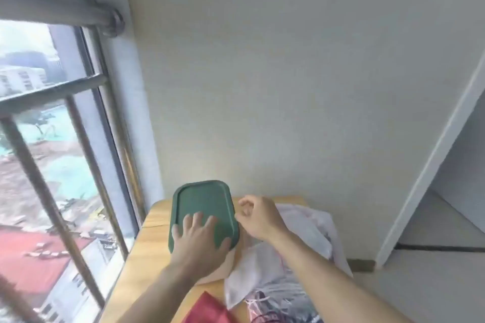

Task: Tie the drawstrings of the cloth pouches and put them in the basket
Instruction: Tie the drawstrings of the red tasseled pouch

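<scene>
A green lid (pixel 203 200) covers a pale pink container (pixel 223 267) on the wooden table (pixel 154 220). My left hand (pixel 199 238) lies flat on the lid, fingers spread. At the lid's right edge, my right hand (pixel 258 215) hovers with curled fingers, and nothing shows between them. White cloth pouches (pixel 307 228) are heaped to the right of the container. A red cloth piece (pixel 207 309) lies at the near edge, and a pouch with a dark print (pixel 270 304) lies beside it.
A window with dark bars (pixel 52 165) runs along the left of the table, under a gathered grey curtain (pixel 52 5). A plain wall stands behind the table. A white door frame (pixel 433 152) and an opening are at the right.
</scene>
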The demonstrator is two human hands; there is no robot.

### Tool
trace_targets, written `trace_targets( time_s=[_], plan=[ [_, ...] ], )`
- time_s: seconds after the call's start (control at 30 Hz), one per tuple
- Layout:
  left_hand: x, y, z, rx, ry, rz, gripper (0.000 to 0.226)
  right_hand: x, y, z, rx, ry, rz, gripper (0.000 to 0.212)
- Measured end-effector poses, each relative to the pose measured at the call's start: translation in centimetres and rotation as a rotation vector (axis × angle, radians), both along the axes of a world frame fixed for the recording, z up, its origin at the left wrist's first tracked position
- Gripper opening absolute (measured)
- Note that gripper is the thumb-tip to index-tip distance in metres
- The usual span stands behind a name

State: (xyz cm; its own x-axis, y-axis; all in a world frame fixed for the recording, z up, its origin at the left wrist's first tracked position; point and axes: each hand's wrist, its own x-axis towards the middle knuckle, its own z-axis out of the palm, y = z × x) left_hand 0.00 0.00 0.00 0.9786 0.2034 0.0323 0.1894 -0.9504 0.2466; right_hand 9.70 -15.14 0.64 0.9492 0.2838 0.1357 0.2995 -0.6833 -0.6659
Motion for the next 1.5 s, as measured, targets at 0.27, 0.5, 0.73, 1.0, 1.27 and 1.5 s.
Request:
trace_targets(
  time_s=[0.27,0.5,0.73,1.0,1.27,1.5],
  plan=[
    [-1.6,1.1,-6.3,0.212,-0.24,-0.056,0.058,-4.4,1.8,-7.4,0.468,0.18,-0.006,0.031],
    [-3.2,-0.2,-6.3,0.336,-0.232,-0.105,0.068,-8.5,1.4,-8.1,0.629,0.34,0.125,0.047],
    [-4.1,0.1,-6.9,0.345,-0.284,-0.155,0.068,-9.9,1.0,-10.2,0.625,0.262,0.142,0.065],
    [-4.0,0.7,-5.8,0.058,-0.413,-0.178,0.028,-10.8,2.6,-8.4,0.396,0.024,-0.044,0.089],
    [-3.7,1.7,-6.1,0.037,-0.484,-0.272,0.031,-10.7,3.1,-8.3,0.356,0.058,-0.14,0.051],
    [-5.0,1.8,-2.6,-0.332,-0.664,-0.194,0.022,-11.2,3.2,-7.8,0.293,-0.094,-0.071,0.074]
  ],
)
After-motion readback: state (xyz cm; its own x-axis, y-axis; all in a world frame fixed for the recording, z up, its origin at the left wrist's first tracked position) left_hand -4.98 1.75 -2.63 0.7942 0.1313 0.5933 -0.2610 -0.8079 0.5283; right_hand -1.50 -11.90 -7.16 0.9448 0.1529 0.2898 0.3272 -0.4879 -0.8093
